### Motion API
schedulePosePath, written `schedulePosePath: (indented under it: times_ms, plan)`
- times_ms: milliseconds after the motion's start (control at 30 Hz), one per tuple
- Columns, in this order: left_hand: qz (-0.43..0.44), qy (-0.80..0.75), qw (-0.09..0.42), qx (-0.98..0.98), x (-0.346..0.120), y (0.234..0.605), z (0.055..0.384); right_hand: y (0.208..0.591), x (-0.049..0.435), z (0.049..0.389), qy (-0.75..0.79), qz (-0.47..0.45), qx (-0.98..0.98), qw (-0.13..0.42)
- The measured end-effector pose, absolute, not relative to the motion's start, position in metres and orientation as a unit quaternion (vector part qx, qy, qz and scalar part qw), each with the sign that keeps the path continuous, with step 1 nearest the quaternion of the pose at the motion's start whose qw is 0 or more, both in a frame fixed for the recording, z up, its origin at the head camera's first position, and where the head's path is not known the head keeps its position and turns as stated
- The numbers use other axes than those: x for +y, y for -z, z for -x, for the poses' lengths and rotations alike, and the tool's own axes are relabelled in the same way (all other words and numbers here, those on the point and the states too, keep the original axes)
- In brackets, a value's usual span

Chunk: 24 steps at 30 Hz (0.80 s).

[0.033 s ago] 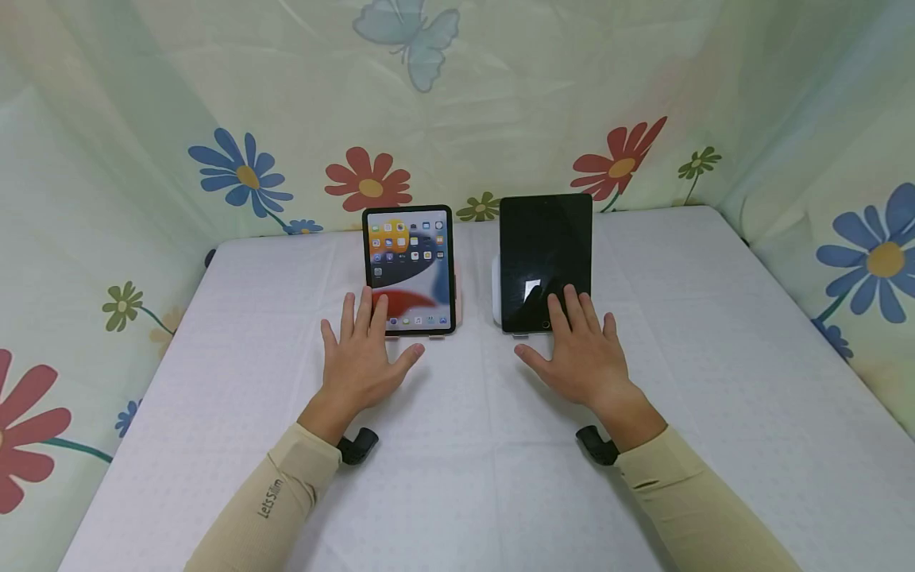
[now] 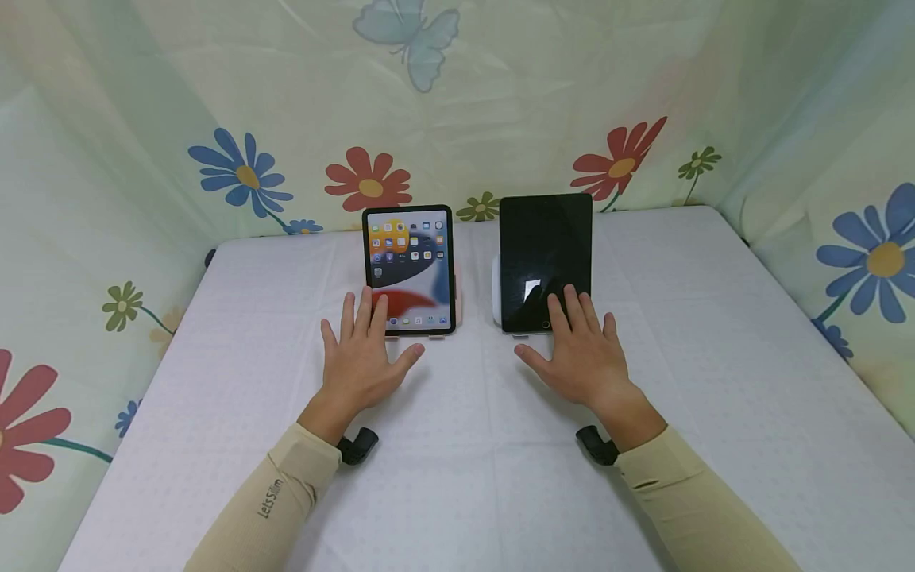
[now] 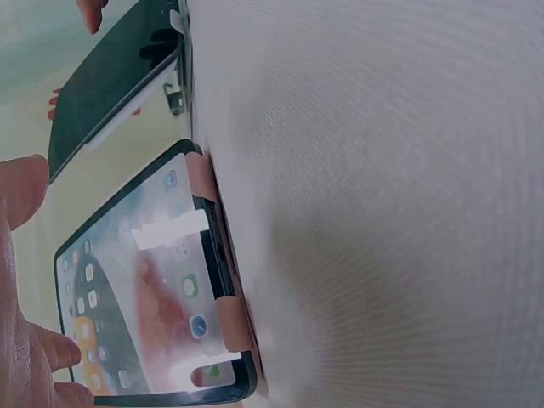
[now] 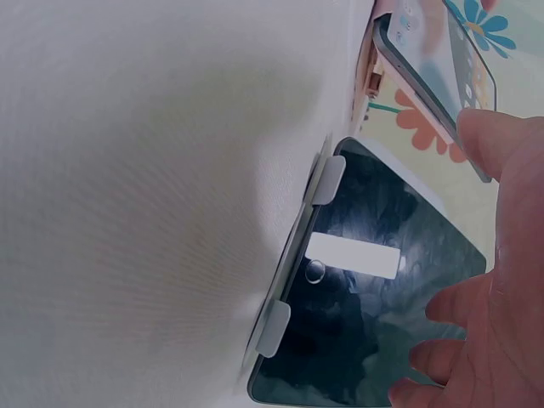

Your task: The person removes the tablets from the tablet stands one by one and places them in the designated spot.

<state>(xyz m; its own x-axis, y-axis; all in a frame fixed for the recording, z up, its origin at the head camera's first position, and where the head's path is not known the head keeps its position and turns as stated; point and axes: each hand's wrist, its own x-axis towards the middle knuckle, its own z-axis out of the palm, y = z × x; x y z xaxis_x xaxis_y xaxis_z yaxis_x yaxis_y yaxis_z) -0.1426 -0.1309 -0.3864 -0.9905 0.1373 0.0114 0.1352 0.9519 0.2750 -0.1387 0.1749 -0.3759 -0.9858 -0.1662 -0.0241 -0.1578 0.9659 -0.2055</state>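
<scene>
The left grip [image 2: 363, 361], a bare hand, is spread wide with its fingers nearly straight and thumb held out to the side, and has hold of nothing; its fingertips overlap the lower left part of the lit tablet [image 2: 413, 274], though whether they touch the glass I cannot tell. The right grip [image 2: 584, 357] is spread in the same way and likewise holds nothing, its fingertips in front of the lower right part of the dark tablet [image 2: 546, 246], contact again unclear. The lit tablet shows rows of app icons and leans back on a pink stand [image 3: 231, 323], two lips catching its lower edge. The dark tablet, just to the right and apart from it, leans on a pale grey stand [image 4: 329, 180], with a round button near its bottom edge and a bright reflection on the glass. Black wrist devices [image 2: 359, 446] sit at the cuffs of beige sleeves [image 2: 250, 508]. Beneath everything is a bench [image 2: 465, 477] covered in white cloth, and behind it hangs a pale curtain [image 2: 515, 95] printed with flowers and a blue butterfly [image 2: 411, 36].
</scene>
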Motion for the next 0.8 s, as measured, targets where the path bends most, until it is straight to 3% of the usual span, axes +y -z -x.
schedulePosePath:
  times_ms: [300, 500, 800]
  plan:
    - [-0.068, -0.136, 0.008, 0.988, -0.131, 0.387, 0.142, 0.376, 0.175, 0.138, 0.106, 0.084, 0.991, 0.022]
    - [-0.091, -0.173, 0.0, 0.981, -0.137, 0.387, 0.144, 0.376, 0.172, 0.139, 0.123, 0.098, 0.988, -0.005]
    - [-0.119, -0.257, -0.017, 0.959, -0.149, 0.38, 0.153, 0.374, 0.164, 0.142, 0.243, 0.139, 0.959, -0.036]
